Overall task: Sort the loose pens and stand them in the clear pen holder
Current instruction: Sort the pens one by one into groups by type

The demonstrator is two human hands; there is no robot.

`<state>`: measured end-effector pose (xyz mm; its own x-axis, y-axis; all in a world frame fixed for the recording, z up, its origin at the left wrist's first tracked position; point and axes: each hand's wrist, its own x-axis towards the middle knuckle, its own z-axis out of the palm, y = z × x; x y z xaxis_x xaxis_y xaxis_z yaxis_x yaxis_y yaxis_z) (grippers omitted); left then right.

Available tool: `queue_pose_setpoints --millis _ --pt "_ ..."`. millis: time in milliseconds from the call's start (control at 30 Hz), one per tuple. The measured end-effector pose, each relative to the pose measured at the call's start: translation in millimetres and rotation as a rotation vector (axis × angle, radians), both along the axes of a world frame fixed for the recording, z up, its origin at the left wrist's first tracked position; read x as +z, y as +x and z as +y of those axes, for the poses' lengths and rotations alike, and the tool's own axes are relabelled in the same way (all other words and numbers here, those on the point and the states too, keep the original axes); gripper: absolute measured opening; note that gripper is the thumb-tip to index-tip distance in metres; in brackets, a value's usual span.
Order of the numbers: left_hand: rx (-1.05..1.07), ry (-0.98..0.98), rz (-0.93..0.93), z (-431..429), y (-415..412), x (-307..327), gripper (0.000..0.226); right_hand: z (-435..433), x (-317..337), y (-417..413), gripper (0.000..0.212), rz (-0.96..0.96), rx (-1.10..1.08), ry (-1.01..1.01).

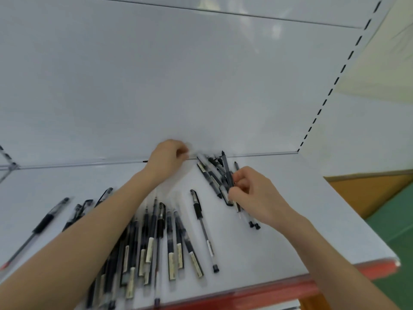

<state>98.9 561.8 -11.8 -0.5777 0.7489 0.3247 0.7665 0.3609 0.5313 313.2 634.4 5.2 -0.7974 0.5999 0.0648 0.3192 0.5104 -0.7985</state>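
We see a white shelf (290, 209) with a red front edge (257, 295), a white back panel (178, 74), a slotted upright (337, 79) at right, and green floor (397, 220).

Shop, white metal display shelf (324, 209), slotted upright (336, 79), red front edge strip (257, 294), many labelled pens (171, 242)

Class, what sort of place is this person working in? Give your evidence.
Probably a shop selling stationery: a white metal display shelf with a red front strip, a slotted upright for adjusting shelves, and many labelled black pens laid out.
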Motion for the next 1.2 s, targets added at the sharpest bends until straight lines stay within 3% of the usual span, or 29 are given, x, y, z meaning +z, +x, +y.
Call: queue_pose_setpoints --millis 67,200,333,533,633,1000,1200 --pt "0.016 0.162 -0.220 -10 9 16 0.015 -5 4 1 0.011 0.091 -0.022 -0.030" --pt "-0.111 0.452 -0.940 -43 35 47 0.004 -18 17 0 0.017 0.306 -0.023 -0.103" --pt "-0.185 0.592 -1.220 -70 53 63 0.012 -30 30 -1 0.025 0.392 0.041 -0.097" --pt "-0.204 0.696 -1.263 -92 65 68 0.032 -51 40 -3 0.009 0.367 0.172 -0.056" --pt "-0.187 0.703 -1.229 -97 66 66 0.021 -56 42 -5 0.008 0.383 0.178 -0.031" --pt "-0.237 0.673 -1.136 -103 72 63 0.024 -60 43 -4 0.008 0.374 0.190 -0.003" --pt "-0.202 0.703 -1.079 -103 69 59 0.018 -56 43 2 0.018 0.242 0.238 0.020"
